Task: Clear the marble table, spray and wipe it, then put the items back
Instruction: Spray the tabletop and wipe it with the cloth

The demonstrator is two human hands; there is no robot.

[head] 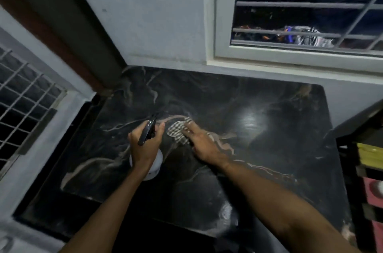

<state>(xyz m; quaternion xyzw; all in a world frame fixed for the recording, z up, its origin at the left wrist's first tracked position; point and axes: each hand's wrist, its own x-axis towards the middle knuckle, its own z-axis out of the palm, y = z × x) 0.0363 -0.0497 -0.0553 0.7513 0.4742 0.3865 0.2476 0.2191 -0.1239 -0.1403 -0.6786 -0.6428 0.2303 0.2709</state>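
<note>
The black marble table [259, 128] with pale veins fills the middle of the head view, with nothing standing on it. My left hand [144, 145] grips a spray bottle [155, 164] with a white body and a black trigger head, held above the table's left half. My right hand [202, 141] lies flat, palm down, pressing a checked cloth [178, 131] onto the marble near the centre. The cloth shows mostly past my fingertips, just right of the bottle's nozzle.
The table stands in a corner: a wall with a barred window [300, 10] behind it, another barred window [22, 95] to the left. A dark shelf unit [369, 170] holding yellow and pink items stands close at the right edge.
</note>
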